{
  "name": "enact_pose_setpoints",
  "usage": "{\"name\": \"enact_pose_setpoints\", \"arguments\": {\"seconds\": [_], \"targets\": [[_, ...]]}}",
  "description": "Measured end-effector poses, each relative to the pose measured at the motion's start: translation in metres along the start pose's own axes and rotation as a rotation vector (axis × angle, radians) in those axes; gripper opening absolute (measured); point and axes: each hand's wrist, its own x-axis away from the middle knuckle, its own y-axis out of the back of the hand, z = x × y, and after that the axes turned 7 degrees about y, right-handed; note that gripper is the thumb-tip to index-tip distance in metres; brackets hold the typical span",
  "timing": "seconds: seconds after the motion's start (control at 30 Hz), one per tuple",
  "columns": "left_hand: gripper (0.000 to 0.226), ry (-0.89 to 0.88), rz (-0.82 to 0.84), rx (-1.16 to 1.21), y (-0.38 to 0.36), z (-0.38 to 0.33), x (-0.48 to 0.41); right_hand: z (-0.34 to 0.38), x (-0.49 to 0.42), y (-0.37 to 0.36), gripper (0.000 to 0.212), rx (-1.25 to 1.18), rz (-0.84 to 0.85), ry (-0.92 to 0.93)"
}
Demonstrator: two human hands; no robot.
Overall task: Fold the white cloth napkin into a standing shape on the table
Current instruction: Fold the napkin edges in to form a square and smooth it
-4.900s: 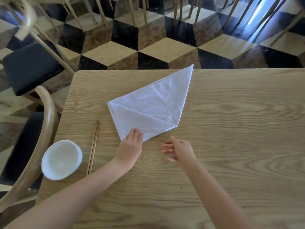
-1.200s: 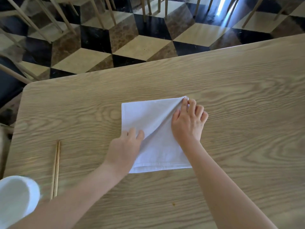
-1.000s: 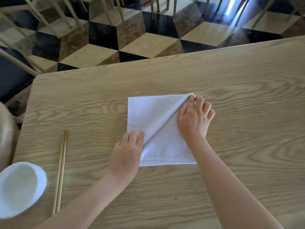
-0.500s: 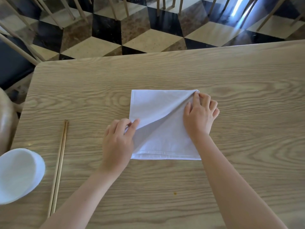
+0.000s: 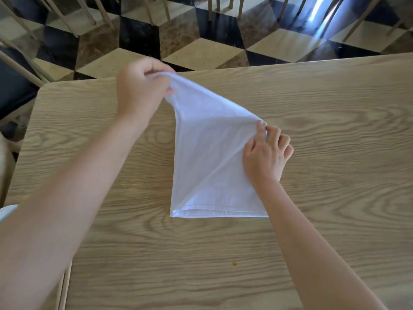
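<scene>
Napkin [image 5: 210,166] sits mid-tabletop [image 5: 335,153], white cloth, folded, near hemmed edge flat on the wood and running left-right. Upper layer is pulled up off the surface toward the far left, so the cloth forms a slanted tent shape with a diagonal crease running from the near-left corner to the far-right corner.

Left hand [image 5: 140,92] is raised above the tabletop near its far edge, fingers [image 5: 156,72] closed in a pinch on the lifted corner of the napkin. Slight motion blur on that hand, exact finger placement not resolvable.

Right hand [image 5: 266,153] is low, at the right edge of the napkin, fingers curled with thumb and index pinched on the far-right corner; heel of the hand overlaps the right side of the cloth. Cannot tell whether it presses the lower layer down.

Both forearms come in from the near edge, the left one crossing the near-left part of the tabletop.

Chopsticks [image 5: 64,287] are partly visible near the bottom left, mostly hidden by the left forearm. White bowl [image 5: 7,211] is cut off at the left edge. Small orange speck [image 5: 234,263] lies on the wood nearer than the napkin. Checkered floor [image 5: 201,36] and chair legs [image 5: 212,7] are beyond the far edge.
</scene>
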Motion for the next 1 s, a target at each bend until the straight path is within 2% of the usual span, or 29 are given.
{"name": "enact_pose_setpoints", "arguments": {"seconds": [0.13,0.27,0.47,0.6,0.73,0.8,0.9,1.0], "targets": [[0.020,0.017,0.073,-0.046,-0.010,-0.014,-0.046,0.001,0.000,-0.002,0.046,0.024,0.013,0.005],[0.023,0.062,0.154,-0.095,-0.015,-0.012,-0.077,0.002,-0.005,-0.001,0.045,0.035,0.018,0.010],[0.030,0.041,0.130,-0.343,-0.021,-0.009,-0.101,-0.003,-0.016,0.001,0.033,0.034,0.013,0.021],[0.028,0.115,0.136,-0.272,-0.030,-0.011,-0.109,-0.007,-0.015,0.000,0.032,-0.030,-0.016,0.033],[0.022,0.259,0.215,-0.115,-0.034,-0.018,-0.115,-0.009,-0.016,0.000,0.027,-0.145,-0.034,-0.020],[0.027,0.317,0.222,-0.069,-0.033,-0.020,-0.117,-0.009,-0.016,0.001,0.026,-0.165,-0.050,-0.052],[0.023,0.231,0.380,-0.155,-0.029,-0.024,-0.112,-0.009,-0.015,0.001,0.027,-0.167,-0.067,-0.059],[0.031,0.051,0.556,-0.459,-0.016,-0.027,-0.097,-0.009,-0.015,0.001,0.027,-0.163,-0.075,-0.064]]}}
